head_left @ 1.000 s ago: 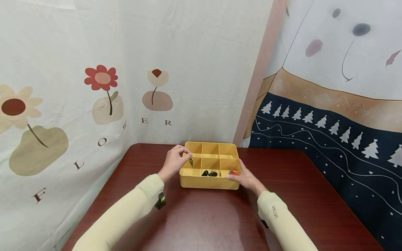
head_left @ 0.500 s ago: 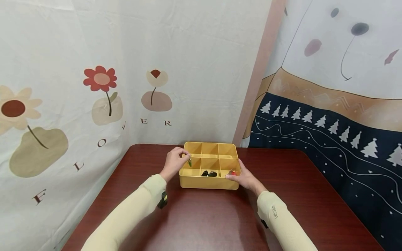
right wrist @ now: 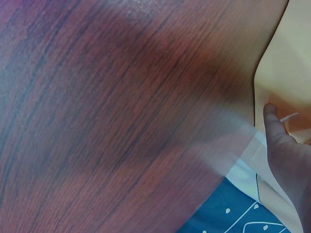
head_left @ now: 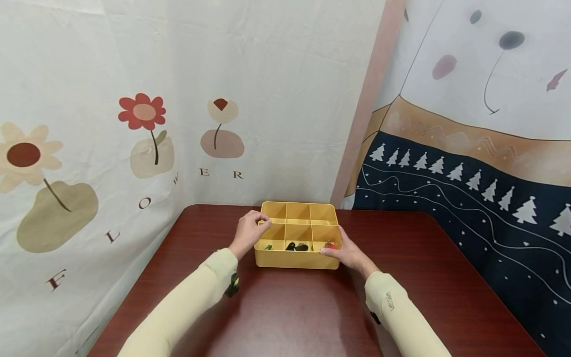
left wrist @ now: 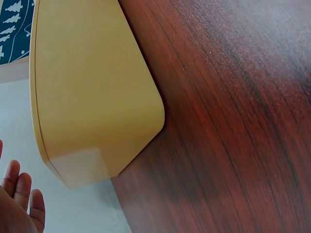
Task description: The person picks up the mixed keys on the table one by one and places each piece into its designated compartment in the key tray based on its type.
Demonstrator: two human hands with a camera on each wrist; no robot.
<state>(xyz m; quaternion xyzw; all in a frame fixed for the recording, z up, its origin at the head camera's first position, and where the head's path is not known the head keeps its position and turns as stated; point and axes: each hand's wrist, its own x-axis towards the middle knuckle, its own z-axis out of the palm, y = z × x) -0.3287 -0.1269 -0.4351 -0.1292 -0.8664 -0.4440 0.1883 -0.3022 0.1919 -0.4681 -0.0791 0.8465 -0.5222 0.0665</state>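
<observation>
A yellow divided storage box [head_left: 296,260] stands on the table, its compartments in two rows. My left hand [head_left: 250,230] is over the box's left edge, thumb and index finger close together with nothing between them. In the left wrist view several relaxed fingers [left wrist: 22,189] show beside the box. Below that hand, a small green item [head_left: 268,247] lies in the front left compartment. My right hand [head_left: 350,253] holds the front right corner, thumb at the front rim and fingers along the right side. Black items [head_left: 297,246] lie in the front middle compartment, a red item [head_left: 330,245] in the front right.
The dark red wood table [head_left: 294,307] reaches toward me and to both sides of the box. Close behind it hangs a pale flower-print cloth [head_left: 285,124]. A dark blue cloth with white trees [head_left: 446,208] hangs along the right side.
The small green item has left my left fingertips and dropped into the front left compartment. The left hand stays almost in place. My right hand and the box have not moved.
</observation>
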